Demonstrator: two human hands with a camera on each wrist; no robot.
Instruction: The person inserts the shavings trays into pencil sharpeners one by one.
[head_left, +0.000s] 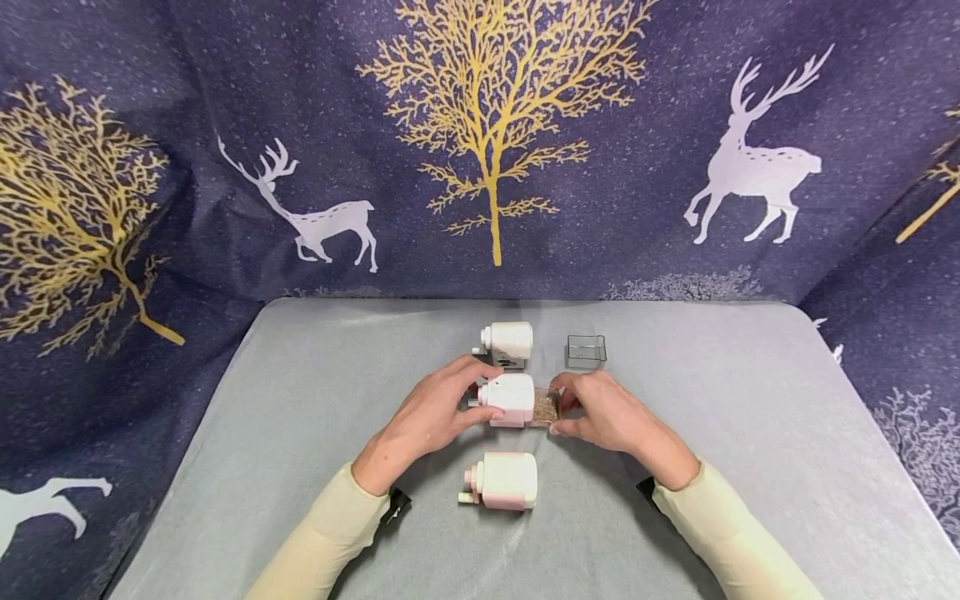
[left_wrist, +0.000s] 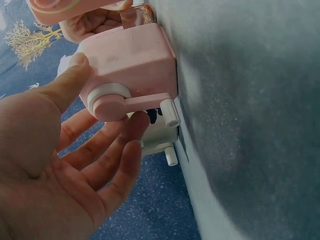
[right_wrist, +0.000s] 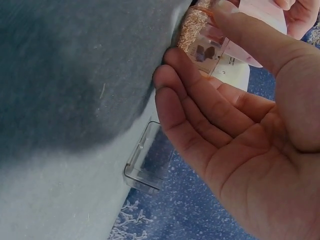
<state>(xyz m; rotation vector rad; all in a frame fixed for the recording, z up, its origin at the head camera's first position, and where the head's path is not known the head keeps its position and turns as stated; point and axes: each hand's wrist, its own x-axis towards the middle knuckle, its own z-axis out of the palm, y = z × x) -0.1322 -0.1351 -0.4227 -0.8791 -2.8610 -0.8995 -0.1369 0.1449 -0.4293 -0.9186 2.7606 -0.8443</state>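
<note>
A pink hand-crank pencil sharpener [head_left: 512, 396] lies at the middle of the table, its crank towards the left. My left hand [head_left: 427, 410] grips its body, thumb on the near side and fingers on the far side. In the left wrist view the crank arm [left_wrist: 147, 101] with its white knob shows beside the fingers. From the sharpener's right end a clear drawer [head_left: 545, 408] of brown shavings sticks partway out. My right hand [head_left: 603, 410] pinches the drawer's outer end between thumb and fingers. Loose-looking shavings [right_wrist: 193, 32] fill part of it in the right wrist view.
A whitish sharpener [head_left: 512, 339] lies just behind the held one. Another, pale with pink parts [head_left: 508, 481], lies in front. A separate clear drawer [head_left: 587, 348] rests at the back right. The grey table [head_left: 337, 350] ends at a dark patterned cloth [head_left: 420, 267].
</note>
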